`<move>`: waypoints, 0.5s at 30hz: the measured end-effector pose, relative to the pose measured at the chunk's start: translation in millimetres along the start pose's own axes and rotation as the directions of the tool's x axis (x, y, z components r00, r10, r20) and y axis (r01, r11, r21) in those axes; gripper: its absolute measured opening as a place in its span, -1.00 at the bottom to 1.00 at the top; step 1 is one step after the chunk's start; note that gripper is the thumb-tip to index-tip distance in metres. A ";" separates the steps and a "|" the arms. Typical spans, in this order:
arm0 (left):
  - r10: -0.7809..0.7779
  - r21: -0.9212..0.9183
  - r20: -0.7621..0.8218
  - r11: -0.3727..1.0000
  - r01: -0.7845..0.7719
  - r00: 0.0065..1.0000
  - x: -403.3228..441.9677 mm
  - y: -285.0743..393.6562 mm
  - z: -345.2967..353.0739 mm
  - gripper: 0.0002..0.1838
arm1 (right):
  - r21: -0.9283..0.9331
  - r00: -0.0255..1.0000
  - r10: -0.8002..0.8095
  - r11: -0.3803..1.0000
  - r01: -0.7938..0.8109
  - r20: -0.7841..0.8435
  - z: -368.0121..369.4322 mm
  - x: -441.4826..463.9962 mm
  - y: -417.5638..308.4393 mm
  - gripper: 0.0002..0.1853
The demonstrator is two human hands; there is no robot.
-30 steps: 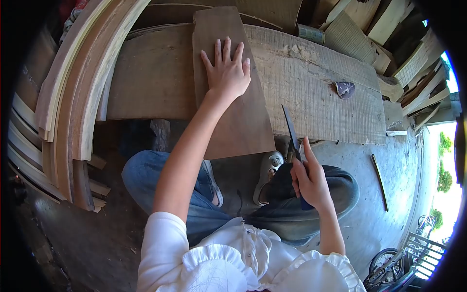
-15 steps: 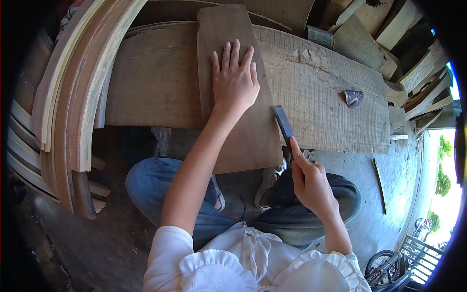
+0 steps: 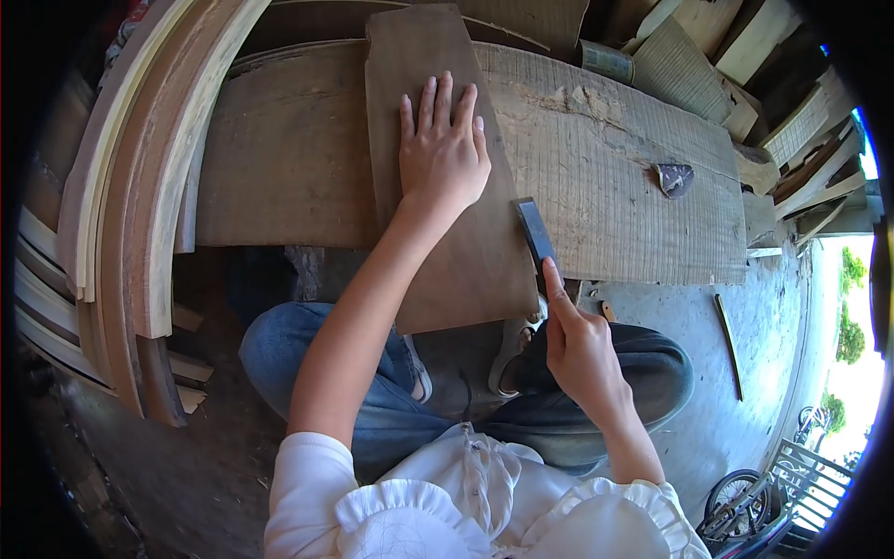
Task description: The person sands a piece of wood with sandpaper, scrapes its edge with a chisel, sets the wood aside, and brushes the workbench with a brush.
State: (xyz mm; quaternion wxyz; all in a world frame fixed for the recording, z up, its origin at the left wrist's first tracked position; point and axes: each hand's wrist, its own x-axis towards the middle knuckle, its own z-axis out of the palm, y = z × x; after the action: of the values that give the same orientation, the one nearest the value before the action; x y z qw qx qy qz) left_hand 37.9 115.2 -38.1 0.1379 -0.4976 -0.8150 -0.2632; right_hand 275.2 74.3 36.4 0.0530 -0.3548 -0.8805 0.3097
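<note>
My left hand [image 3: 445, 163] lies flat on a long brown board [image 3: 466, 252], fingers spread and pointing toward its far end. That board rests across a wide, rough plank [image 3: 643, 238], and its near end sticks out over my knees. In my right hand [image 3: 582, 349] is a narrow, dark flat bar [image 3: 533, 228], gripped at its near end with the index finger stretched along it. The bar points away from me at the board's right edge. Whether it touches that edge I cannot tell.
Curved wooden strips [image 3: 140, 186] stand close on the left. Offcuts [image 3: 684, 79] and a can [image 3: 607, 61] lie at the back right. A dark scrap [image 3: 675, 180] sits on the plank. A thin stick [image 3: 729, 347] lies on the floor; a bicycle [image 3: 736, 508] stands lower right.
My right hand and the dark bar have shifted slightly left, closer to the board's edge. My left hand stays flat on the board. The whole view has shifted a little.
</note>
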 end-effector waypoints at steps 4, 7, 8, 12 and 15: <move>-0.006 0.007 -0.012 1.000 0.007 1.000 -0.4 -0.5 1.0 -0.53 | 0.017 1.000 0.007 1.000 -0.007 0.001 3.9 -4.1 -2.3 -0.38; -0.003 -0.012 -0.023 1.000 0.003 1.000 -1.1 0.8 1.8 -0.53 | 0.043 0.998 -0.018 0.999 0.021 -0.066 9.1 7.6 1.4 -0.39; -0.006 -0.019 -0.021 1.000 0.005 1.000 -1.3 1.1 1.4 -0.53 | 0.068 0.994 -0.039 0.997 0.046 -0.100 10.0 13.1 1.9 -0.39; -0.005 -0.014 -0.026 1.000 0.005 1.000 -1.0 0.3 1.2 -0.54 | 0.085 1.000 -0.001 0.996 0.002 -0.014 3.9 1.0 -3.9 -0.37; -0.006 -0.031 -0.048 1.000 0.004 0.999 -0.2 0.4 1.4 -0.55 | 0.083 1.000 0.005 0.997 -0.005 -0.009 2.9 -0.6 -2.4 -0.38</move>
State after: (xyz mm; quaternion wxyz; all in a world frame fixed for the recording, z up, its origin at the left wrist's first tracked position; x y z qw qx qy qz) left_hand 38.5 116.1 -39.2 0.1491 -0.4911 -0.8086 -0.2878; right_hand 273.3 71.0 35.6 0.0709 -0.3559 -0.8657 0.3447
